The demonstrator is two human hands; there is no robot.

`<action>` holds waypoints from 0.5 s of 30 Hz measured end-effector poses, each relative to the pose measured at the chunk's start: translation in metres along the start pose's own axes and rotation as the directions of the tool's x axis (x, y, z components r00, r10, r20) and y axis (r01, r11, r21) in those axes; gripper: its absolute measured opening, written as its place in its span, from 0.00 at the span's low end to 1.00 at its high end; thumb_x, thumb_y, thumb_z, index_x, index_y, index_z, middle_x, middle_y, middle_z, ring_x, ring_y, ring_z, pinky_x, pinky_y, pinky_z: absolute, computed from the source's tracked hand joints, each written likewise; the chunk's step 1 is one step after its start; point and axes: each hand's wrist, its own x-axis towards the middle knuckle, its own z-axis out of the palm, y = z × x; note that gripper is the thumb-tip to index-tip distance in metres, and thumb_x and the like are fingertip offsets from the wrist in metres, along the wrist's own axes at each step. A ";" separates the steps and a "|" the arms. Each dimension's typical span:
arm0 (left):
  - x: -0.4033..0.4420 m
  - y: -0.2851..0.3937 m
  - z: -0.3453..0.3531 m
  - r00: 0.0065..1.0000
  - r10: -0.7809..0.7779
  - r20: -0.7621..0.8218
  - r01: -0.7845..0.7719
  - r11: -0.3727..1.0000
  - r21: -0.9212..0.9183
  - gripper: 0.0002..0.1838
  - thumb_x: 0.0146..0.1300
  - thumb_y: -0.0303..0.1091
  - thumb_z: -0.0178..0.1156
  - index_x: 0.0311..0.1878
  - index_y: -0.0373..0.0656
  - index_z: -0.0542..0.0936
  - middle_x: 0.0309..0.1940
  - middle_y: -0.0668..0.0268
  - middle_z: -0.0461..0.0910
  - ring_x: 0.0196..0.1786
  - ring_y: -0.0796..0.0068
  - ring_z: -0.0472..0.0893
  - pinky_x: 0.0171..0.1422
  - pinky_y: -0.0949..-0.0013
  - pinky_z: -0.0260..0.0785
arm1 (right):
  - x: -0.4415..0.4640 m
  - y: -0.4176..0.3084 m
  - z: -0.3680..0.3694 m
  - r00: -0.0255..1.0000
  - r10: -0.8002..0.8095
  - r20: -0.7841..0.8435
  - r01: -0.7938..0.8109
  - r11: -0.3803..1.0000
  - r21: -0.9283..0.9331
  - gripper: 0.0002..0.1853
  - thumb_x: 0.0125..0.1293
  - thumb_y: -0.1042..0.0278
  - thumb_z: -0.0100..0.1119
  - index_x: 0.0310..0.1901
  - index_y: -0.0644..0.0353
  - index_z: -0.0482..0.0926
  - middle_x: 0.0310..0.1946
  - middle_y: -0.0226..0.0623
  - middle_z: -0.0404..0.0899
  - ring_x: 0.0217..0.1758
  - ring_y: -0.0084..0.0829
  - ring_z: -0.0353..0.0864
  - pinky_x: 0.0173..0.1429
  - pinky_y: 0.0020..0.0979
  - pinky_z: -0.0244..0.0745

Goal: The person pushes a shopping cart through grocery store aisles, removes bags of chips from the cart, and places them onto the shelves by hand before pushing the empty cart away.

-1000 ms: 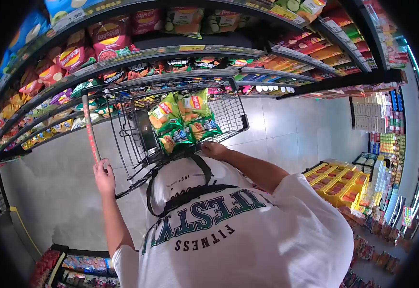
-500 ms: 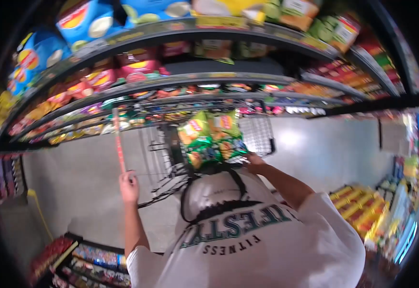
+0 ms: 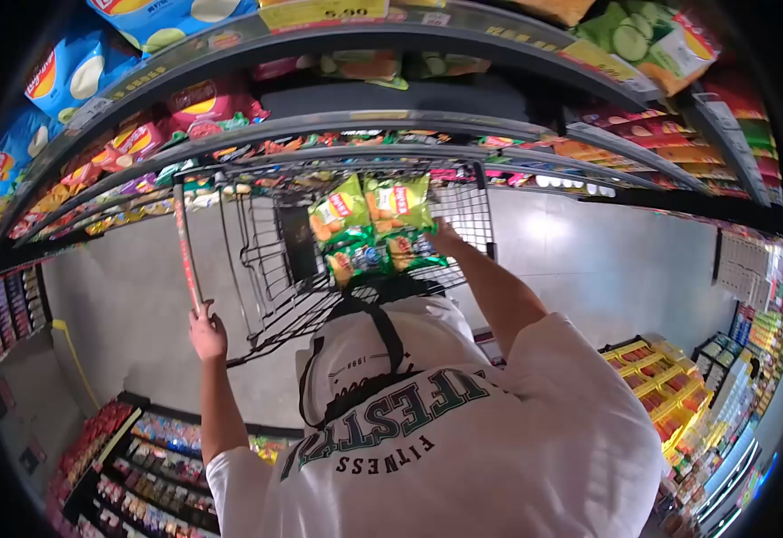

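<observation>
A wire shopping cart point(image 3: 270, 242) stands ahead of me, with several bags of potato chips in it. My left hand point(image 3: 206, 332) is wrapped round the near end of the cart's long red-lettered handle point(image 3: 184, 247). Over the basket, my right hand point(image 3: 446, 238) is at the right edge of a yellow-green bag of potato chips point(image 3: 398, 202), its fingers bent against the edge and partly hidden. Another yellow-green bag point(image 3: 339, 212) lies to its left. Darker green bags point(image 3: 416, 250) lie nearer to me, just in front of my body.
Shelves of snack bags cross the front, with blue chip bags point(image 3: 86, 76) at upper left and a dark shelf edge point(image 3: 391, 125) above the cart. Grey floor point(image 3: 571, 260) shows on both sides. A yellow-boxed display point(image 3: 656, 381) stands at right, a low rack point(image 3: 163, 466) at lower left.
My right hand has moved forward along the bags, from the lower right corner to the upper bag's right edge. My left hand stays on the handle. The view has shifted slightly.
</observation>
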 end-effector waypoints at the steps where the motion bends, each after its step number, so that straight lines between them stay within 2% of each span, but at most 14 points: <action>1: -0.004 0.003 -0.003 0.999 0.041 -0.023 -0.040 0.997 0.060 0.22 0.63 0.29 0.59 0.61 0.55 0.76 0.49 0.56 0.75 0.46 0.53 0.79 0.51 0.51 0.71 | 0.006 -0.006 0.007 0.998 -0.004 -0.069 -0.003 0.995 -0.103 0.44 0.66 0.42 0.63 0.75 0.55 0.56 0.66 0.65 0.67 0.67 0.61 0.72 0.70 0.48 0.71; 3: -0.004 -0.001 0.000 1.000 0.013 0.009 -0.014 0.994 0.107 0.23 0.62 0.30 0.60 0.62 0.56 0.74 0.49 0.57 0.75 0.46 0.55 0.79 0.50 0.50 0.71 | 0.011 -0.011 0.014 0.996 -0.038 -0.084 0.032 0.996 -0.082 0.45 0.65 0.40 0.63 0.75 0.55 0.56 0.67 0.66 0.66 0.68 0.62 0.71 0.71 0.49 0.71; 4: -0.003 -0.003 -0.003 0.995 -0.035 0.096 0.026 0.995 0.095 0.27 0.62 0.32 0.62 0.66 0.57 0.72 0.54 0.55 0.73 0.48 0.52 0.80 0.54 0.48 0.72 | 0.015 -0.013 0.017 0.999 0.026 -0.032 -0.028 0.997 -0.078 0.46 0.65 0.41 0.63 0.76 0.54 0.53 0.69 0.65 0.64 0.70 0.60 0.70 0.72 0.49 0.69; 5: -0.006 -0.004 -0.003 0.996 0.020 0.087 -0.029 0.994 0.101 0.33 0.61 0.31 0.65 0.70 0.56 0.69 0.63 0.50 0.67 0.57 0.46 0.77 0.63 0.48 0.69 | 0.015 -0.017 0.011 0.996 0.086 0.014 -0.085 0.992 -0.091 0.47 0.65 0.43 0.63 0.78 0.53 0.51 0.71 0.64 0.62 0.71 0.57 0.69 0.74 0.50 0.67; 6: -0.008 -0.002 0.000 0.995 0.067 0.075 -0.073 0.994 0.083 0.35 0.60 0.30 0.66 0.72 0.54 0.67 0.66 0.47 0.63 0.61 0.43 0.73 0.68 0.48 0.67 | -0.003 -0.037 0.002 0.978 0.207 -0.005 -0.206 0.971 -0.117 0.44 0.67 0.46 0.62 0.78 0.52 0.54 0.73 0.58 0.62 0.73 0.53 0.68 0.75 0.47 0.66; 8: -0.018 0.007 -0.011 0.996 0.089 0.011 -0.089 0.996 0.017 0.38 0.60 0.27 0.66 0.74 0.50 0.64 0.69 0.44 0.59 0.67 0.41 0.67 0.73 0.50 0.62 | 0.058 0.008 0.036 0.994 -0.112 -0.014 0.101 0.937 -0.336 0.38 0.69 0.47 0.60 0.76 0.51 0.61 0.73 0.53 0.64 0.75 0.49 0.66 0.77 0.45 0.65; 9: -0.024 0.021 -0.024 0.996 0.089 -0.017 -0.090 0.995 -0.031 0.38 0.60 0.26 0.66 0.74 0.47 0.64 0.70 0.43 0.58 0.69 0.41 0.64 0.74 0.50 0.60 | 0.087 0.022 0.051 0.959 -0.283 0.026 0.265 0.857 -0.443 0.35 0.69 0.48 0.59 0.75 0.51 0.64 0.74 0.50 0.64 0.75 0.48 0.65 0.77 0.43 0.64; 10: -0.030 0.032 -0.037 0.994 0.085 -0.063 -0.088 0.995 -0.042 0.37 0.62 0.25 0.64 0.74 0.45 0.63 0.69 0.44 0.59 0.66 0.43 0.66 0.73 0.50 0.61 | 0.090 0.018 0.047 0.956 -0.263 0.127 0.289 0.916 -0.277 0.29 0.71 0.49 0.57 0.71 0.50 0.71 0.73 0.45 0.66 0.76 0.46 0.65 0.78 0.41 0.62; 11: -0.047 0.022 -0.056 0.996 0.012 -0.094 -0.016 0.999 -0.043 0.36 0.63 0.24 0.63 0.74 0.44 0.63 0.69 0.45 0.59 0.65 0.44 0.66 0.72 0.50 0.61 | 0.033 -0.034 0.003 0.963 -0.158 0.217 0.176 0.982 -0.064 0.29 0.68 0.44 0.60 0.66 0.51 0.76 0.72 0.49 0.67 0.76 0.45 0.65 0.78 0.41 0.60; 13: -0.055 0.024 -0.045 0.997 -0.031 -0.076 0.021 0.990 -0.138 0.35 0.64 0.23 0.61 0.74 0.43 0.62 0.68 0.45 0.59 0.64 0.47 0.67 0.72 0.50 0.61 | 0.069 0.008 0.033 0.998 -0.020 0.057 0.028 0.989 -0.142 0.38 0.63 0.37 0.64 0.69 0.52 0.72 0.72 0.52 0.65 0.75 0.48 0.65 0.77 0.43 0.62; 14: -0.066 0.014 -0.036 0.992 -0.035 -0.119 0.014 0.985 -0.173 0.34 0.65 0.21 0.59 0.74 0.41 0.62 0.65 0.47 0.61 0.59 0.52 0.69 0.68 0.52 0.64 | 0.045 -0.009 0.020 0.976 0.212 -0.042 -0.213 0.977 -0.002 0.50 0.59 0.32 0.66 0.73 0.58 0.63 0.72 0.57 0.61 0.76 0.51 0.62 0.78 0.42 0.60; 15: -0.077 0.015 -0.037 0.996 -0.079 -0.047 0.066 0.973 -0.220 0.34 0.65 0.20 0.58 0.74 0.41 0.61 0.64 0.47 0.62 0.58 0.53 0.70 0.67 0.53 0.65 | 0.055 -0.005 0.024 0.998 0.059 -0.037 -0.067 0.961 -0.269 0.57 0.57 0.29 0.66 0.76 0.64 0.53 0.73 0.57 0.57 0.77 0.51 0.58 0.79 0.41 0.57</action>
